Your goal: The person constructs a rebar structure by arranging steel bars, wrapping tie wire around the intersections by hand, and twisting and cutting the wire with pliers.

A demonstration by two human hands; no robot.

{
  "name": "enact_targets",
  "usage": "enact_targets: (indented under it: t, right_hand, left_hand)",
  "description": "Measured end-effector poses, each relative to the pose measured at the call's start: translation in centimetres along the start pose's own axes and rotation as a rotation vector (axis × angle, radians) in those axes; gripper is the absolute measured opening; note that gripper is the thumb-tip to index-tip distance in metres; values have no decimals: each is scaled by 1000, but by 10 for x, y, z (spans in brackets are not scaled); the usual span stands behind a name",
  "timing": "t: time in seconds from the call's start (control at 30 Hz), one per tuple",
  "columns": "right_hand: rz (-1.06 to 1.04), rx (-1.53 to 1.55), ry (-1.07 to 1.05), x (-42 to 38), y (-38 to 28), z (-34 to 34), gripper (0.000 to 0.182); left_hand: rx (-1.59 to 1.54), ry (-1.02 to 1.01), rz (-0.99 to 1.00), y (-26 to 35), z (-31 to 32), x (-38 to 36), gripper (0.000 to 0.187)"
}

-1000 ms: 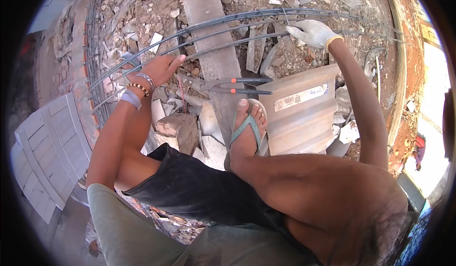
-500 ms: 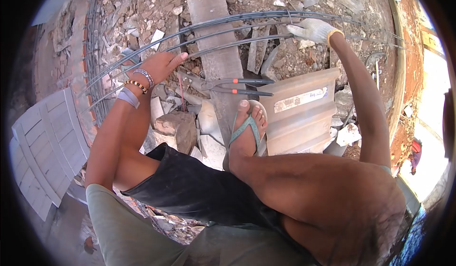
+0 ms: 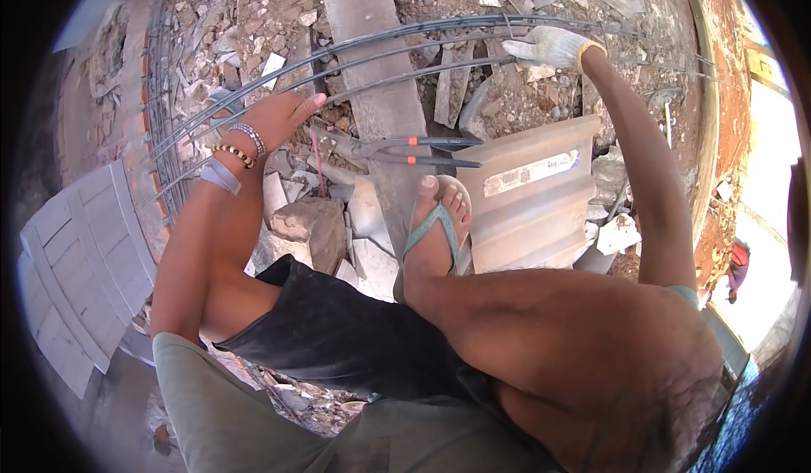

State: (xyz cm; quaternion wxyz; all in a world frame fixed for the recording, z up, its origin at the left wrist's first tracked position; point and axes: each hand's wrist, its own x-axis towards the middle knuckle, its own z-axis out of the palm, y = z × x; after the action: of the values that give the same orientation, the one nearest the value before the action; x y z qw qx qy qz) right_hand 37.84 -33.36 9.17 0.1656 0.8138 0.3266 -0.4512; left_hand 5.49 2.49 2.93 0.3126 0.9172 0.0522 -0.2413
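Observation:
Several long, thin steel rods (image 3: 372,38) run in a curve across the upper middle. My left hand (image 3: 274,122), bare with bracelets at the wrist, is closed round the nearest steel rod (image 3: 380,84), its thumb stretched along it. Its other fingers are mostly hidden. Farther right, my right hand (image 3: 551,47) in a white work glove is closed on that same rod, fingers pointing left. A bent wire (image 3: 508,24) loops round the bundle just beyond the glove. Long-handled cutters (image 3: 422,152) with orange-banded dark handles lie on a plank below the rods.
My sandalled foot (image 3: 438,224) stands beside a corrugated sheet (image 3: 532,194) with a label. A concrete-like plank (image 3: 363,8) crosses broken rubble (image 3: 253,25). A large stone block (image 3: 311,232) lies near my left knee. Grey slatted panels (image 3: 84,262) stand at left; a person (image 3: 738,269) appears far right.
The view has shifted slightly. Both hands keep their places on the rod, with only a small movement of the rods; the cutters have not moved.

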Motion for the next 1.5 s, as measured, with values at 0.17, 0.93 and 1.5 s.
enact_targets:
  t: [0.17, 0.93, 1.5]
  right_hand:
    - [-84, 109, 92, -7, 0, 8, 80]
    - [-168, 568, 864, -103, 3, 68, 50]
    - [-321, 213, 1220, -354, -29, -19, 41]
  left_hand:
    - [4, -117, -164, 17, -7, 0, 82]
    - [274, 170, 1, 22, -51, 3, 68]
    - [378, 607, -260, 69, -88, -143, 74]
